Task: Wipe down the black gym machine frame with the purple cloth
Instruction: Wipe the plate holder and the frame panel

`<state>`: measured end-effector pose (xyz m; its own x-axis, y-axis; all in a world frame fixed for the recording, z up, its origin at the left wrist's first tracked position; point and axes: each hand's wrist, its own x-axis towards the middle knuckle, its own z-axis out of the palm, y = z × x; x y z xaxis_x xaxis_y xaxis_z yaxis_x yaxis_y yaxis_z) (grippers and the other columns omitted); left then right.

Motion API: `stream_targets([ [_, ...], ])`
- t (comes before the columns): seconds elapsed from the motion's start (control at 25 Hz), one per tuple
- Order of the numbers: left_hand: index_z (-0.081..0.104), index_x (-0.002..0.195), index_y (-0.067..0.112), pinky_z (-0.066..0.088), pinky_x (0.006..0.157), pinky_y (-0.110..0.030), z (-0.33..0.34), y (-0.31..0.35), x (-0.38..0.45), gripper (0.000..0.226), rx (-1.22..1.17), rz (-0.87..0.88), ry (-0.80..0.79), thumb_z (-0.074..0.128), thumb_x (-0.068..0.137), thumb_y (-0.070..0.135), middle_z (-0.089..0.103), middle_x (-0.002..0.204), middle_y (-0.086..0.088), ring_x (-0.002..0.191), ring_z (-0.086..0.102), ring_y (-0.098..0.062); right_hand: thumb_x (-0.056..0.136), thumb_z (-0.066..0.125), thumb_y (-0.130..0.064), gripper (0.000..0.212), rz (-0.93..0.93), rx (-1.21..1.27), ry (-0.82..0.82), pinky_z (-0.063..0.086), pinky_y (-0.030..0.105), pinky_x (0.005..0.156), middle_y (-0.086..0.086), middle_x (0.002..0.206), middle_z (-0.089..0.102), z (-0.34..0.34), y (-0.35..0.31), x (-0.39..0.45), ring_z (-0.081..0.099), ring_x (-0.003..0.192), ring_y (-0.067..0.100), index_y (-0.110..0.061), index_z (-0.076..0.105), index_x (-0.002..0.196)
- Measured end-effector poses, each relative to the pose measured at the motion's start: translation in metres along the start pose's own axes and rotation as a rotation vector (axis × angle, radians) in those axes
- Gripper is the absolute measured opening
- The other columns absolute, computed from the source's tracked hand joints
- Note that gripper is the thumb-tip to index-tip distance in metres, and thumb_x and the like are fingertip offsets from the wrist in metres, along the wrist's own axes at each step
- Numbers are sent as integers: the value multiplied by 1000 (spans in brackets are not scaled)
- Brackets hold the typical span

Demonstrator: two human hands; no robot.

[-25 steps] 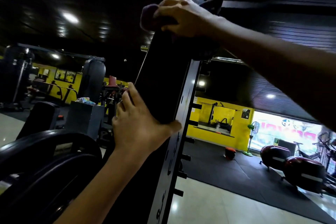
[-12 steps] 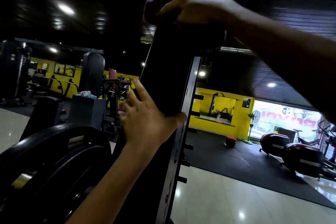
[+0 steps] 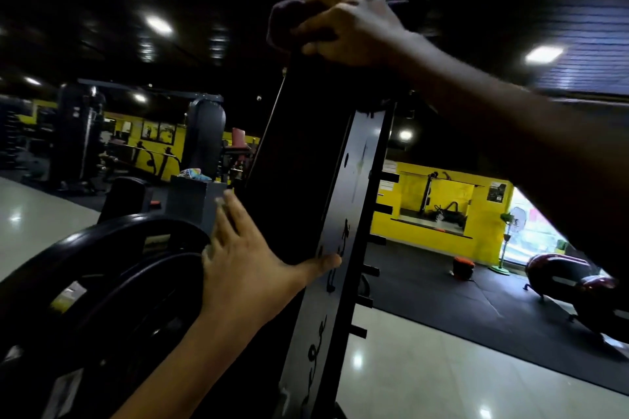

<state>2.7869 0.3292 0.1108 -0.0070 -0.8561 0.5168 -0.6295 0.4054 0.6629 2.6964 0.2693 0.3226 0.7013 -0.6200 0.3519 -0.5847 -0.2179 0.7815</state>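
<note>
The black gym machine frame [image 3: 306, 160] is a tall upright post running from the bottom centre to the top of the head view. High on the post, my right hand [image 3: 350, 27] is closed on the purple cloth [image 3: 284, 19], pressing it against the frame; the cloth bulges out to the left of my fingers. Lower down, my left hand [image 3: 252, 265] rests flat against the post's left edge, fingers spread upward and thumb stretched across its front face. It holds nothing.
Black weight plates [image 3: 102, 282] sit at lower left, close to my left arm. Short pegs [image 3: 369, 270] stick out of the post's right side. Further machines stand at the back left, red exercise bikes [image 3: 578, 282] at right on a black mat, before yellow walls.
My left hand has loosened from gripping the post and now lies flat with fingers spread. My right hand with the cloth has stayed high on the post; the view shifted slightly.
</note>
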Motion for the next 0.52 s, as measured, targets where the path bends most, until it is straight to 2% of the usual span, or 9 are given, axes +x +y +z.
stream_targets([
  [0.04,-26,146,11,16,116,-44,3,-1,-1,150,-29,-14,11,53,43,86,-11,159,-11,147,4,-28,92,43,-58,40,-35,-36,12,24,46,105,-9,148,36,-13,32,-41,24,138,23,-45,53,129],
  [0.08,-20,148,11,21,114,-44,5,-1,1,147,-44,-20,36,60,47,82,-3,159,-12,146,9,-29,92,43,-58,39,122,24,152,24,45,105,-10,146,39,-26,37,-41,26,138,21,-44,55,126],
  [0.12,-16,149,11,25,112,-45,7,-1,2,143,-47,-20,48,66,51,77,2,159,-12,145,13,-30,91,45,-57,38,148,8,192,24,43,104,-11,144,43,-23,42,-43,28,137,19,-44,58,123],
  [0.24,-5,151,11,30,109,-45,12,-3,2,135,-53,-8,119,73,55,68,13,155,-13,142,20,-31,82,43,-58,44,-27,104,194,24,38,100,-9,136,51,-19,45,-51,35,132,20,-39,66,113],
  [0.32,0,151,12,31,108,-47,15,-6,3,133,-66,5,141,74,55,66,17,154,-14,140,22,-32,79,42,-58,47,13,129,244,26,41,100,-6,134,53,-25,63,-45,36,130,22,-35,68,111],
  [0.44,2,151,12,31,109,-49,17,-6,4,132,-71,-19,153,74,55,66,17,154,-14,140,22,-33,83,52,-53,39,172,142,335,25,41,102,-8,132,53,-24,65,-39,37,129,20,-30,71,108],
  [0.52,3,152,12,30,109,-49,18,-7,3,130,-73,-28,169,76,56,63,18,154,-12,140,22,-33,82,57,-56,37,125,116,324,25,40,101,-11,130,54,-17,40,-32,36,128,19,-31,71,105],
])
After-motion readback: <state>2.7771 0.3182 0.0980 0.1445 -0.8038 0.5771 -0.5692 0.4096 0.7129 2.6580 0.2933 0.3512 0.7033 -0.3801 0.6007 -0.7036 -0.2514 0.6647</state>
